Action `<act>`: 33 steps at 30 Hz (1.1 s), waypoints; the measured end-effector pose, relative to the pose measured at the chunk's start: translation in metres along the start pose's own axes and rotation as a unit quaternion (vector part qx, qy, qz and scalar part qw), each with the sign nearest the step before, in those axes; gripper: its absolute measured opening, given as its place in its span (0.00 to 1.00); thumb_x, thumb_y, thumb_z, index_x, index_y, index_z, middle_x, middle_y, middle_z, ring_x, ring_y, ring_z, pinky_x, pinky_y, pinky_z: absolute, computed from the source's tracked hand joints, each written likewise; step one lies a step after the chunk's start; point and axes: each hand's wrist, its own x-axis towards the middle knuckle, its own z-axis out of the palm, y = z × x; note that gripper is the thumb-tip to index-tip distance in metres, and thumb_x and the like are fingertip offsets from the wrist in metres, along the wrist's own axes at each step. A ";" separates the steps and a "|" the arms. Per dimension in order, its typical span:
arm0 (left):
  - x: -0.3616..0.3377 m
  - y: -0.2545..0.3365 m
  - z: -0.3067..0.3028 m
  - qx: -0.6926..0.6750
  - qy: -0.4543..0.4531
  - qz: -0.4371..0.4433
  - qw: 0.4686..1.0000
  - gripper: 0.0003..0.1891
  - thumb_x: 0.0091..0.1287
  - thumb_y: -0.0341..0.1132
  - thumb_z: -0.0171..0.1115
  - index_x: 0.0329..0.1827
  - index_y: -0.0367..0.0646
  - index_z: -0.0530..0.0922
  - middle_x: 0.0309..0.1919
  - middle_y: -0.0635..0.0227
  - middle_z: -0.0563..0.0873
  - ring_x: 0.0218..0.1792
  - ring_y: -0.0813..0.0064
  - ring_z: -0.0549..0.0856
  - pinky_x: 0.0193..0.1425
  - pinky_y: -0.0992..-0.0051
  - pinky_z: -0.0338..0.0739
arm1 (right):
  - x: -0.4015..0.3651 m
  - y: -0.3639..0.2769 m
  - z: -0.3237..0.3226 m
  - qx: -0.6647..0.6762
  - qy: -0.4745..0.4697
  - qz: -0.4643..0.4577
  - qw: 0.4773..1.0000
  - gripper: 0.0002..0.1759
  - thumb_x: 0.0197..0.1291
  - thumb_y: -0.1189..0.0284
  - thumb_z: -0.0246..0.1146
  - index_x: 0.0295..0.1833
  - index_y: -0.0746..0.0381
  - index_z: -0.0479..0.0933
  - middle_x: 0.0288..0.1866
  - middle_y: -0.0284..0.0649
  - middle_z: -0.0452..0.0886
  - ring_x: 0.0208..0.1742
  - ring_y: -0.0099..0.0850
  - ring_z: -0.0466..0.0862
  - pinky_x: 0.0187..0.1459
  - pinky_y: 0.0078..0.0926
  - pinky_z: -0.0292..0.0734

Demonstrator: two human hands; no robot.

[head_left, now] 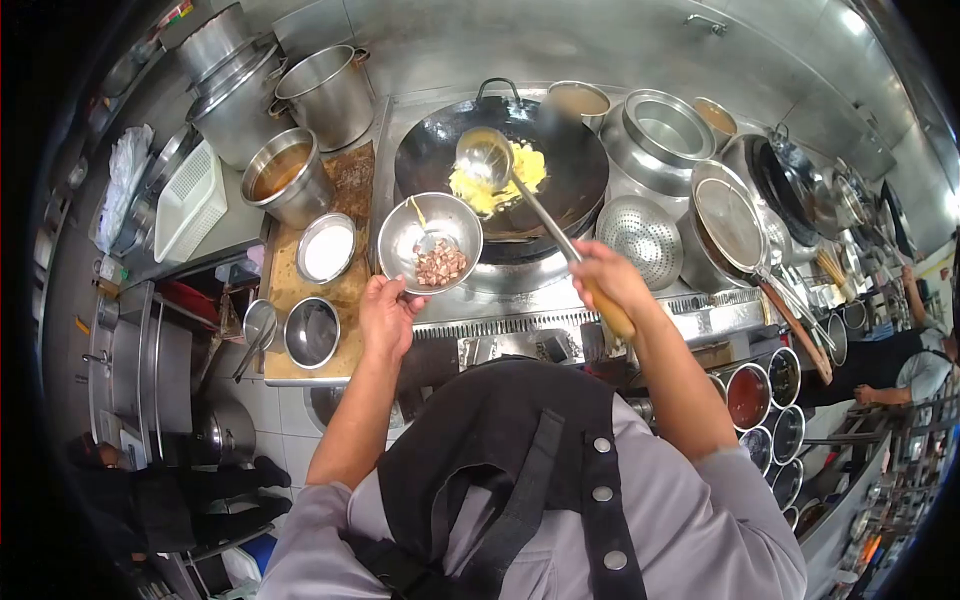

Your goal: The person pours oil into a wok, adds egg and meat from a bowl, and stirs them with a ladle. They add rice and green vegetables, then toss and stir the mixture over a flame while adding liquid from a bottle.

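My left hand (388, 312) grips the near rim of a steel bowl (392, 232) that holds chopped brown meat pieces (441, 265) and a spoon. The bowl hangs at the left edge of a black wok (570, 180). Yellow scrambled egg (500, 185) lies in the wok. My right hand (605, 280) is closed on the wooden handle of a long ladle (483, 156), whose cup rests over the egg.
Left of the wok stand a sauce pot (285, 172), a bowl of white powder (326, 250) and small steel bowls (311, 332). Strainers (640, 232), pots and seasoning tubs (748, 396) lie right. Another person (905, 365) works at far right.
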 end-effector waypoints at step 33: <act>0.031 0.048 -0.015 -0.023 -0.006 0.074 0.997 0.07 0.70 0.22 0.59 0.41 0.41 0.69 0.35 0.56 0.85 0.30 0.63 0.87 0.31 0.76 0.84 | -0.057 -0.017 -0.002 -0.195 -0.009 -0.002 0.981 0.28 0.63 0.77 0.65 0.69 0.62 0.71 0.25 0.35 0.78 0.20 0.25 0.78 0.21 0.27 0.74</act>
